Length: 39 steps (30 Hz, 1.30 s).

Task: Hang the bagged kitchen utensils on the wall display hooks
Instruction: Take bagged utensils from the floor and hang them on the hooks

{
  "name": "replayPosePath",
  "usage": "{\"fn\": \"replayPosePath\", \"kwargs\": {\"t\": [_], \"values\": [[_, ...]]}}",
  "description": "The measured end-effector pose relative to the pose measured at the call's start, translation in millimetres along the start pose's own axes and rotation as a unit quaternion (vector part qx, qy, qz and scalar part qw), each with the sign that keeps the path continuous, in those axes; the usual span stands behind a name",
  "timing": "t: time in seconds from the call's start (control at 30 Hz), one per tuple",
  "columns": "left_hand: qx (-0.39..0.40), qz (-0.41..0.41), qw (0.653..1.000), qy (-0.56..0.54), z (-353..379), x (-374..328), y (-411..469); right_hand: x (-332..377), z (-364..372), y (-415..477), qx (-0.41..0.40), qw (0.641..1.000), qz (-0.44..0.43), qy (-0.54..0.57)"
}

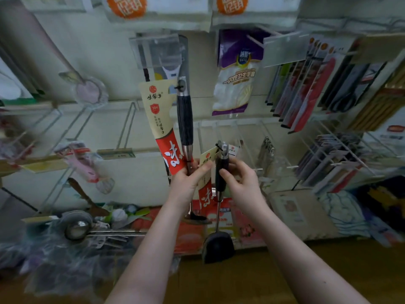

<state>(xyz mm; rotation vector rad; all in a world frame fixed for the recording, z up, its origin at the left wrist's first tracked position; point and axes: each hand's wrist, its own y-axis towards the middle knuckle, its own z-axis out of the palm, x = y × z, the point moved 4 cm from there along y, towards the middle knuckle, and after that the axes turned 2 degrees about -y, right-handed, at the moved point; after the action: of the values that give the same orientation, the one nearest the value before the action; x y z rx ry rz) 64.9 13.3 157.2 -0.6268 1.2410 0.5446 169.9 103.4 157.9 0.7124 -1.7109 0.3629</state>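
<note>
While both hands hold tools up near wall, nothing hangs yet. Left hand fingers curl round long black-handled utensil with cream-and-red card; thumb rests on card of short black-handled spatula. Right hand fingers curl round that handle. Best way: point top hole at bare grey wire hook, slide on slowly, keep card out of way.

Bare wire hooks offer room between the tall utensil and packed racks.

Wall display hooks carry a glove pack near the top and carded packs at my right edge. A ladle lies on the bottom ledge, left end.
</note>
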Motion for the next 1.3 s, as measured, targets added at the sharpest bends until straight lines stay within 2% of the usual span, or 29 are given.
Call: {"fn": "replayPosePath", "kwargs": {"t": [0.1,0.33,0.43,0.63,0.87,1.07,1.3], "values": [[0.009,-0.019,1.000,0.001,-2,8,7,-16,2,6,-0.009,1.000,0.016,-0.022],[-0.005,-0.098,0.995,0.019,8,37,24,-69,10,27,-0.002,0.992,0.123,-0.032],[-0.014,-0.119,0.992,0.025,12,48,31,-80,9,32,0.014,0.993,0.116,-0.032],[-0.022,-0.134,0.991,0.021,9,72,44,-119,13,38,0.058,0.983,0.170,-0.048],[-0.043,-0.127,0.987,0.089,6,91,49,-152,17,34,0.094,0.969,0.221,-0.063],[-0.045,-0.141,0.985,0.086,13,101,47,-169,16,38,0.099,0.967,0.221,-0.075],[-0.044,-0.099,0.989,0.097,22,102,52,-175,10,51,0.099,0.970,0.205,-0.081]]}}
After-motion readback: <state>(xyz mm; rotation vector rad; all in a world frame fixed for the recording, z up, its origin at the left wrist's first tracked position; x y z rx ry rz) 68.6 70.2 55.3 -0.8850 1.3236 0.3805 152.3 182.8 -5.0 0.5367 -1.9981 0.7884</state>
